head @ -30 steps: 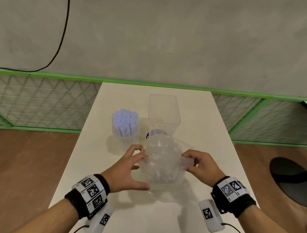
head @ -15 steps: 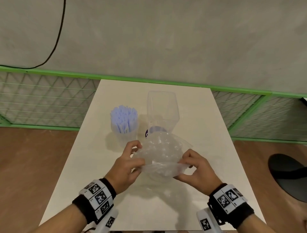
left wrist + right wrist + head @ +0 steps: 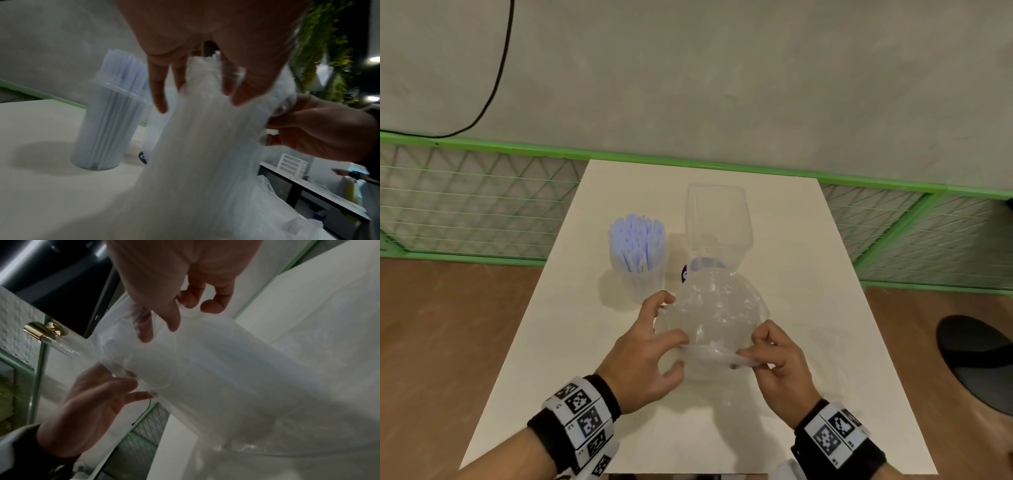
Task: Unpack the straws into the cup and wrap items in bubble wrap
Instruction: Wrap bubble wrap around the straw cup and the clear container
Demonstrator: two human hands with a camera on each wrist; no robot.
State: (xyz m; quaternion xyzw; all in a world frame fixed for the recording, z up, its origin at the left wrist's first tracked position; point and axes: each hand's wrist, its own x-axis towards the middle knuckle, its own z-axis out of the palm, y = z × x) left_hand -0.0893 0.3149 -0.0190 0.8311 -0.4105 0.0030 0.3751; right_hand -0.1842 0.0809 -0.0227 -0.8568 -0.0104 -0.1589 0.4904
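A bundle of clear bubble wrap (image 3: 714, 311) stands on the white table (image 3: 808, 274), rounded around an item I cannot make out. My left hand (image 3: 659, 327) grips its left side, thumb on the near face and fingers over the top (image 3: 195, 84). Against the near side, my right hand (image 3: 748, 353) pinches a loose flap of the wrap. The wrap (image 3: 205, 146) fills both wrist views (image 3: 226, 378). Behind and to the left stands a clear cup (image 3: 642, 277) full of pale blue straws (image 3: 635, 236).
A tall clear square container (image 3: 717, 219) stands behind the bundle, with a dark label (image 3: 685, 274) at its base. A green mesh fence (image 3: 482, 205) runs past the table's far edge. On the floor to the right sits a black round object (image 3: 976, 356).
The hands came together from the sides of the bundle to its near face. The right hand has drawn a flap of wrap across the front, and the left thumb now presses on it.
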